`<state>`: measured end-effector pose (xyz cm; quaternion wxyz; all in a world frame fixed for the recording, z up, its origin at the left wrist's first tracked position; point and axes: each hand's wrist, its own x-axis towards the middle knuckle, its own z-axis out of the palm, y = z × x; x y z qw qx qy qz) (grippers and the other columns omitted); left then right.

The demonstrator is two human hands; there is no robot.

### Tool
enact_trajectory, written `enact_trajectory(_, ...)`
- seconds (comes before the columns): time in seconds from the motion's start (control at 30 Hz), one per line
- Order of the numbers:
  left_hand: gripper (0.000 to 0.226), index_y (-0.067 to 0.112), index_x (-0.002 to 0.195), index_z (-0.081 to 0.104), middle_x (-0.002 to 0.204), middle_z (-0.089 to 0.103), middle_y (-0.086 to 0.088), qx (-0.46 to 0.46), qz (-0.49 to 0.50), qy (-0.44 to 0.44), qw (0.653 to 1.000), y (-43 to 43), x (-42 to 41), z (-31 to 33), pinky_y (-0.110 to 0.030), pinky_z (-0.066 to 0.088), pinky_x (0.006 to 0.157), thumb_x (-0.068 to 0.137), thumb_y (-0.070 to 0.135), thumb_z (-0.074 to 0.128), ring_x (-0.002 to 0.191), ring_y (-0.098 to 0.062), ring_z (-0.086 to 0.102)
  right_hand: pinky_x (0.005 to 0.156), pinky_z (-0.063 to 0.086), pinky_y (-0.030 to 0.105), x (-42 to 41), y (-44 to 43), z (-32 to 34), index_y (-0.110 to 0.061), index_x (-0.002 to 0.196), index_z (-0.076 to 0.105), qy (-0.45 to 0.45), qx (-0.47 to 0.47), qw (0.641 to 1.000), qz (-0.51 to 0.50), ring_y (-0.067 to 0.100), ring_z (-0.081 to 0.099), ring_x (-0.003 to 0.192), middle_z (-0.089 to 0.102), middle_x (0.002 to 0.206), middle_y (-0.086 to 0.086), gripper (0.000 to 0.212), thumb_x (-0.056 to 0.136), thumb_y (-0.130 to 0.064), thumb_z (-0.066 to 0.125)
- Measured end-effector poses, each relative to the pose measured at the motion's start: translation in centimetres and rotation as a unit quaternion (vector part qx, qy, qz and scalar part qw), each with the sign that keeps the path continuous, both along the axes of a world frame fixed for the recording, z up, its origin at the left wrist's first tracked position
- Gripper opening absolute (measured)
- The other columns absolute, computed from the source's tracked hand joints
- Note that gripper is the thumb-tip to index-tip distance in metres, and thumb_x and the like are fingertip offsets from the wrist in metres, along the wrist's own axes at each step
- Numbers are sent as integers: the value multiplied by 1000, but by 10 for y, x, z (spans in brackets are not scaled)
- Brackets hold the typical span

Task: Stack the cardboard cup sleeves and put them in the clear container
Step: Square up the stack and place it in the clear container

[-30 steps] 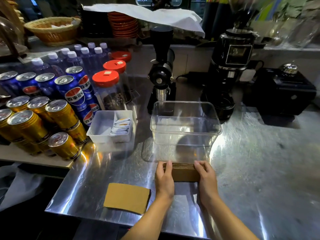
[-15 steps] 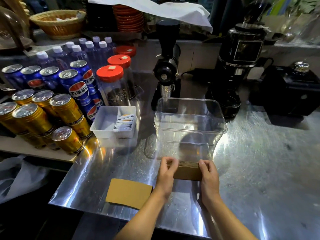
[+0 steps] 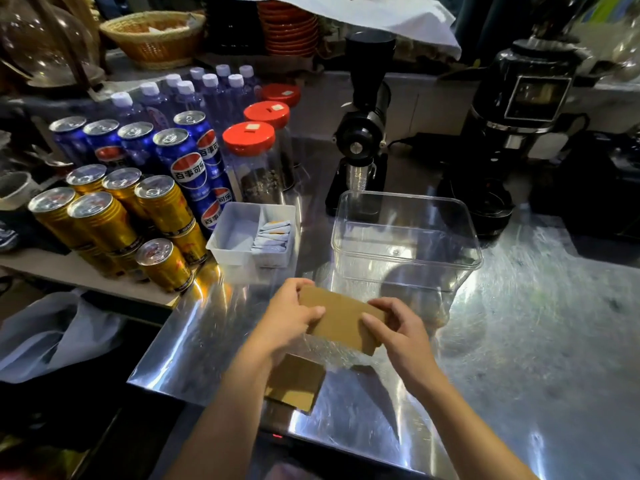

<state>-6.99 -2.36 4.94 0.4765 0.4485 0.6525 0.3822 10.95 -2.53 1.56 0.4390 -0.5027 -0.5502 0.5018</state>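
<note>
A stack of brown cardboard cup sleeves (image 3: pixel 341 322) is held in the air just above the steel counter, tilted with its flat face toward me. My left hand (image 3: pixel 289 317) grips its left end and my right hand (image 3: pixel 401 332) grips its right end. One loose sleeve (image 3: pixel 298 384) lies flat on the counter near the front edge, partly under my left forearm. The clear container (image 3: pixel 460 268) stands empty right behind the stack.
A white divided tray (image 3: pixel 221 242) with sachets sits left of the container. Gold and blue cans (image 3: pixel 162 202), water bottles and red-lidded jars (image 3: pixel 249 140) crowd the left. Two black grinders (image 3: pixel 363 133) stand behind the container. Bare steel counter (image 3: pixel 536 341) spreads to the right.
Both hands lifted the stack off the counter and turned it from standing on edge to face-up, tilted. The view shifted, so the loose sleeve now appears under my left forearm.
</note>
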Motion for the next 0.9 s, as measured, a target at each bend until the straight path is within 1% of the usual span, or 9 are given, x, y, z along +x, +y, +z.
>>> enact_trajectory(0.07, 45, 7, 119, 49, 94, 58, -6, -52, -5, 17, 999, -5, -23, 6, -26, 54, 62, 78, -2, 65, 82, -17, 58, 50, 42, 12, -16, -5, 4, -22, 83, 64, 14, -40, 999, 29, 2, 52, 58, 59, 74, 0, 16, 78, -7, 68)
enact_trajectory(0.17, 55, 4, 125, 47, 111, 58, -17, -109, -20, 94, 989, -16, -55, 7, -43, 49, 93, 75, 2, 70, 101, -30, 58, 42, 40, 18, -42, -17, 4, -14, 82, 63, 20, -106, 991, 74, 8, 51, 51, 57, 70, 6, 12, 76, -6, 69)
enact_trajectory(0.27, 57, 8, 126, 48, 113, 56, -10, -152, -25, 139, 978, -32, -76, -3, -35, 42, 92, 74, 10, 72, 103, -23, 54, 37, 40, 18, -61, -26, 0, -11, 84, 60, -5, -148, 985, 93, 14, 52, 56, 55, 74, 6, 12, 76, -9, 69)
enact_trajectory(0.37, 58, 10, 125, 48, 116, 54, -7, -176, -20, 149, 973, -44, -83, -17, -35, 39, 95, 73, 14, 73, 107, -22, 51, 32, 39, 20, -69, -31, -3, -15, 81, 58, -48, -173, 979, 95, 19, 52, 56, 55, 77, 6, 13, 76, -12, 70)
enact_trajectory(0.57, 59, 13, 120, 46, 124, 52, -11, -175, 26, 140, 974, -50, -82, -37, -38, 43, 95, 70, 16, 76, 109, -23, 50, 58, 34, 20, -72, -34, -10, -22, 87, 54, -200, -128, 968, 80, 13, 49, 78, 53, 94, 2, 17, 78, -25, 67)
enact_trajectory(0.63, 68, 13, 124, 42, 123, 50, -9, -187, 22, 134, 973, -52, -83, -40, -38, 44, 92, 68, 22, 79, 109, -24, 51, 69, 38, 23, -70, -34, -11, -17, 101, 54, -220, -137, 963, 77, 15, 50, 90, 51, 107, 4, 31, 77, -32, 68)
enact_trajectory(0.73, 66, 11, 118, 44, 118, 54, -7, -217, 30, 59, 974, -55, -83, -42, -38, 55, 69, 64, 22, 82, 100, -22, 58, 82, 42, 29, -66, -36, -10, -12, 122, 43, -208, -186, 957, 86, 20, 54, 101, 52, 115, 5, 68, 69, -43, 73)
enact_trajectory(0.83, 61, 6, 112, 52, 113, 60, -16, -230, 34, 46, 971, -55, -83, -42, -50, 56, 83, 60, 20, 82, 101, -30, 61, 76, 43, 29, -67, -35, -8, -10, 127, 35, -197, -210, 951, 109, 22, 55, 99, 52, 113, 6, 82, 64, -39, 78)
enact_trajectory(0.9, 60, 3, 110, 56, 109, 64, -16, -231, 25, 37, 972, -55, -82, -41, -50, 52, 91, 60, 19, 82, 101, -31, 61, 67, 44, 20, -65, -34, -6, -9, 126, 36, -158, -236, 953, 108, 17, 55, 90, 50, 107, 5, 80, 64, -29, 82)
